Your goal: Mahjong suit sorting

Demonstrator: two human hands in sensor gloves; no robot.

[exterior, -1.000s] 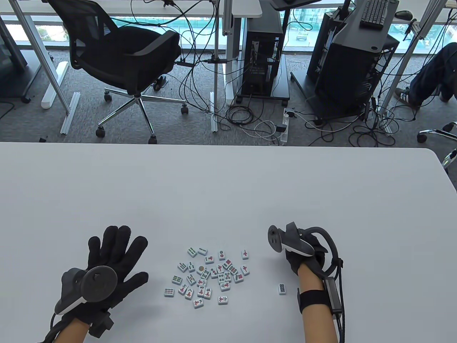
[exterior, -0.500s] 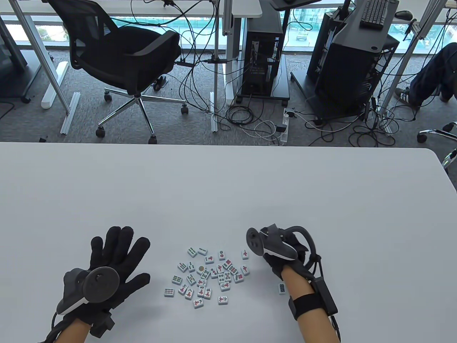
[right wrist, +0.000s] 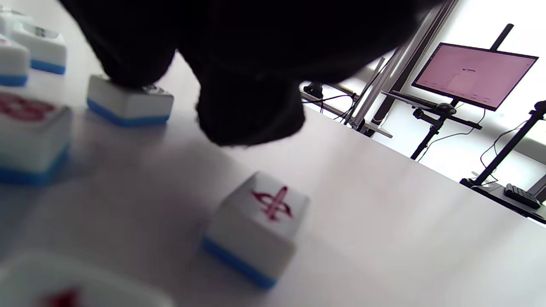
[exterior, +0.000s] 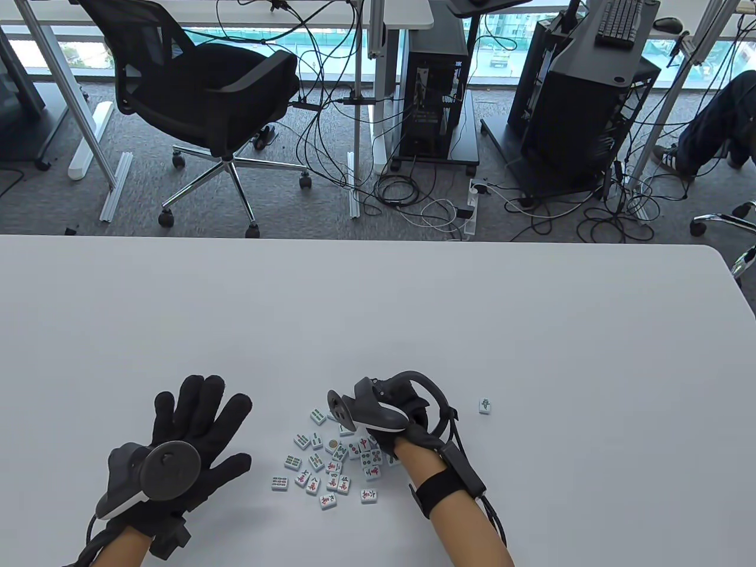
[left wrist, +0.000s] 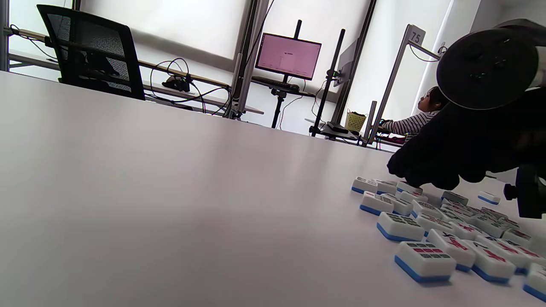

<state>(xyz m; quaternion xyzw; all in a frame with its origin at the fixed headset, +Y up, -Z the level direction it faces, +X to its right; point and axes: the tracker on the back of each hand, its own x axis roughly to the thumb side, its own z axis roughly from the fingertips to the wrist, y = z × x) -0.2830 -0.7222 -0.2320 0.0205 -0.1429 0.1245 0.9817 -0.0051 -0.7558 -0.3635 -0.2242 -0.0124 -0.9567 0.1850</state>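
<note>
Barely started: nearly all mahjong tiles [exterior: 331,460] sit mixed in one pile on the table [exterior: 378,319], with one lone tile [exterior: 485,406] well right of the pile. Right hand [exterior: 397,413] hovers over the pile's far right part, a fingertip [right wrist: 128,64] pressing one tile; grip unclear. Left hand [exterior: 189,431] lies flat left of the pile, fingers spread, holding nothing.
</note>
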